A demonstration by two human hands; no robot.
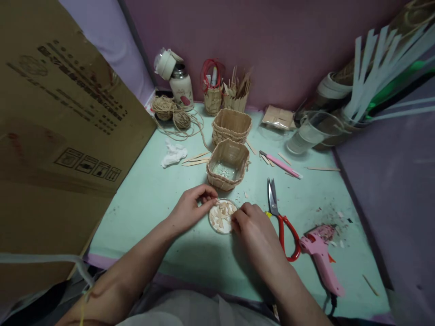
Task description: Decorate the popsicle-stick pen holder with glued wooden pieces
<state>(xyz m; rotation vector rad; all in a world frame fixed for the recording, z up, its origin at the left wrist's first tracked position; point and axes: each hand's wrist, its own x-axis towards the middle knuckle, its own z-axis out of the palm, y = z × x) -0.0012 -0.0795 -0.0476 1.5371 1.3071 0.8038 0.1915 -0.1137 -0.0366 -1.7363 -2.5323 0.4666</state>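
A small round dish [211,222] lies flat on the table, its white face partly covered with irregular tan wood chips [223,213]. At its upper left rim, my left hand [194,204] has thumb and forefinger pinched together. My right hand [253,226] is closed at the dish's right edge, fingers curled down; whatever is between its fingertips is hidden. Just beyond stands an open basket [220,181] with wood-covered sides and a braided rim. A similar basket [234,118] is behind it. Red-handled scissors [280,217] lie right of my right hand.
A pink glue gun [321,258] lies at right, with scraps around it. Behind are a pink craft knife [282,165], a clear cup [302,138], twine balls [165,107], a bottle [181,86] and crumpled tissue [173,154]. A large cardboard box [68,113] walls the left side.
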